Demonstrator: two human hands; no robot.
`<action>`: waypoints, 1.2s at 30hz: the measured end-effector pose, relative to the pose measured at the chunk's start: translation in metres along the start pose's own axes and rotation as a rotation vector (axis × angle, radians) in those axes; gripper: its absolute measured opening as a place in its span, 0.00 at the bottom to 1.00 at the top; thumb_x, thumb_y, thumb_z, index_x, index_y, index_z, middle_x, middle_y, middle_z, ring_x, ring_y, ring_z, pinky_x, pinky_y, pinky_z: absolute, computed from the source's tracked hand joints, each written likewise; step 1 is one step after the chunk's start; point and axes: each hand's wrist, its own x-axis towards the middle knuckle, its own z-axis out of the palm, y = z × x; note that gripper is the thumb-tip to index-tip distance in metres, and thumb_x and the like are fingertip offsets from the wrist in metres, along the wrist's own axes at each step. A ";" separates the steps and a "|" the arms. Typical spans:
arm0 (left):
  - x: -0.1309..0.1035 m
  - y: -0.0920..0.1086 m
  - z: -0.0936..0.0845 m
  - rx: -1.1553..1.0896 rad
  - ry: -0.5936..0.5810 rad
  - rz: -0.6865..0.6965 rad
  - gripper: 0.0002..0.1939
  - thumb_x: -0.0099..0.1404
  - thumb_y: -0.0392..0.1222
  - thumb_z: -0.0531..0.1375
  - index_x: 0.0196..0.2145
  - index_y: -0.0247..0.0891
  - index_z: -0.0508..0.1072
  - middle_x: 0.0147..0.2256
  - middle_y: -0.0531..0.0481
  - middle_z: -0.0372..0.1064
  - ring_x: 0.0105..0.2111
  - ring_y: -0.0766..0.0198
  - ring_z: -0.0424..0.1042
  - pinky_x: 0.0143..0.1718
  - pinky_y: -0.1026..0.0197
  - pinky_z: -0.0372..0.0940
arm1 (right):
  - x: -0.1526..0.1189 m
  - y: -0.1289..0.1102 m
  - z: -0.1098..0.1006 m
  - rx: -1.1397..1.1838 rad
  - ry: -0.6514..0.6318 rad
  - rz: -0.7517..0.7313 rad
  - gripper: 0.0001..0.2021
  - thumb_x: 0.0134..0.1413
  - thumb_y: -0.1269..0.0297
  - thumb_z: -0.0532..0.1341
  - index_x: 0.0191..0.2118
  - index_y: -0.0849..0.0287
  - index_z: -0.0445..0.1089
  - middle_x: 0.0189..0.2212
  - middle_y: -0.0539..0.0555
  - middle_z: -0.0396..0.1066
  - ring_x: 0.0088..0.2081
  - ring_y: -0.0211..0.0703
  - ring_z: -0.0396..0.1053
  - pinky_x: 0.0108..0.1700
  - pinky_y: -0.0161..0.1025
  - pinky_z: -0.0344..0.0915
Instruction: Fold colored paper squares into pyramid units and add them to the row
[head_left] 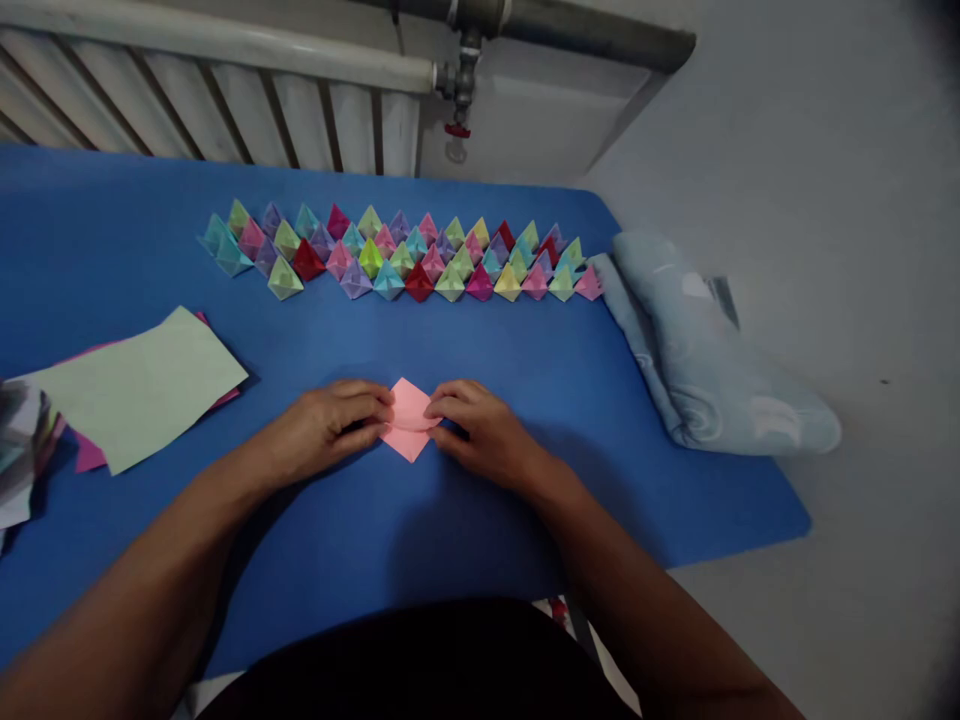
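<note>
A small pink paper (409, 412), folded and diamond-shaped, lies near the middle of the blue table surface (315, 560). My left hand (334, 425) pinches its left corner between thumb and fingers. At the right corner, my right hand (480, 430) has its fingers closed on the paper, with a raised flap crossing between the two hands. Beyond them stand several rows of small folded paper pieces (403, 262) in green, pink, blue, purple, yellow and red.
Flat sheets, pale green on top (154, 385), lie at the left, beside crumpled paper (19, 450) at the edge. A folded light-blue cloth (675, 350) rests over the table's right side. A radiator (225, 100) and pipes run behind.
</note>
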 end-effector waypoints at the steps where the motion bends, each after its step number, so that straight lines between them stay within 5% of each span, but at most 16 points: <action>1: -0.001 0.000 0.001 0.014 0.014 -0.004 0.12 0.69 0.43 0.53 0.39 0.39 0.76 0.45 0.47 0.74 0.46 0.60 0.73 0.48 0.58 0.69 | 0.000 0.000 0.001 -0.001 0.001 0.008 0.06 0.56 0.73 0.59 0.37 0.57 0.71 0.42 0.55 0.71 0.46 0.43 0.67 0.50 0.42 0.64; 10: -0.003 0.000 0.005 0.119 0.095 -0.025 0.14 0.71 0.44 0.51 0.37 0.38 0.74 0.42 0.46 0.74 0.43 0.60 0.73 0.46 0.57 0.69 | 0.004 -0.001 -0.001 0.052 0.029 0.130 0.07 0.61 0.71 0.55 0.35 0.58 0.71 0.42 0.56 0.71 0.46 0.42 0.68 0.49 0.43 0.65; 36: 0.005 0.013 0.018 0.150 0.098 -0.385 0.12 0.69 0.42 0.53 0.28 0.38 0.66 0.35 0.47 0.68 0.35 0.58 0.67 0.41 0.50 0.65 | 0.017 -0.008 0.003 -0.053 0.071 0.343 0.08 0.58 0.71 0.58 0.27 0.57 0.62 0.42 0.56 0.70 0.44 0.45 0.69 0.45 0.43 0.65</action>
